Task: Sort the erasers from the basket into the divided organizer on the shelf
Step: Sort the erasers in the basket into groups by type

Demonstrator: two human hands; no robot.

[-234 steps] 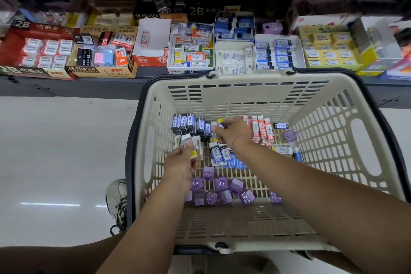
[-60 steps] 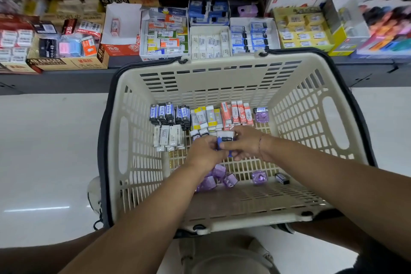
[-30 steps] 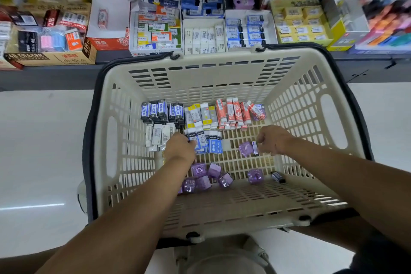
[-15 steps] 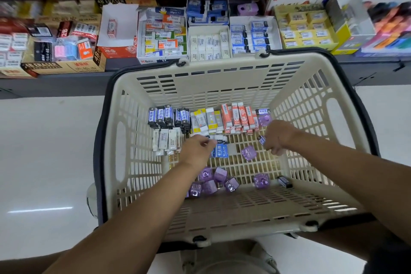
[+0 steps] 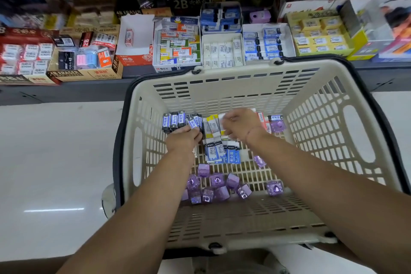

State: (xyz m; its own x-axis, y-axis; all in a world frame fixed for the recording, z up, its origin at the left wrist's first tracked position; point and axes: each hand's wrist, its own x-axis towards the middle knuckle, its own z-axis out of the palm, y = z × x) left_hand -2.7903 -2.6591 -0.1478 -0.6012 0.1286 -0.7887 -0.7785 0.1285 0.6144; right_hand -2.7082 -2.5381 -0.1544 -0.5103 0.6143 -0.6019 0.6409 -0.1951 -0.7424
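The beige basket (image 5: 222,93) stands on the floor in front of the shelf. Sorted rows of erasers lie inside it: black-and-blue ones (image 5: 173,121) at the back left, yellow-and-white ones (image 5: 211,125), red ones (image 5: 262,119), blue-and-white ones (image 5: 222,152) in the middle, and purple cubes (image 5: 216,181) near me. My left hand (image 5: 183,141) pinches a black-and-blue eraser (image 5: 193,123) at the end of its row. My right hand (image 5: 239,125) is blurred over the back row, fingers curled; what it holds is unclear. The white divided organizer (image 5: 222,51) sits on the shelf behind the basket.
The shelf (image 5: 66,90) carries several eraser boxes: a brown 4B box (image 5: 84,73), a red-and-white 2B box (image 5: 135,40), a mixed box (image 5: 178,44) and a yellow box (image 5: 318,35). White floor (image 5: 55,162) lies to the left. A shoe (image 5: 109,198) shows beside the basket.
Both hands moved toward the back row of erasers. My left hand took hold of a black-and-blue eraser; my right hand crossed left from the basket's right side. The view tilted up.
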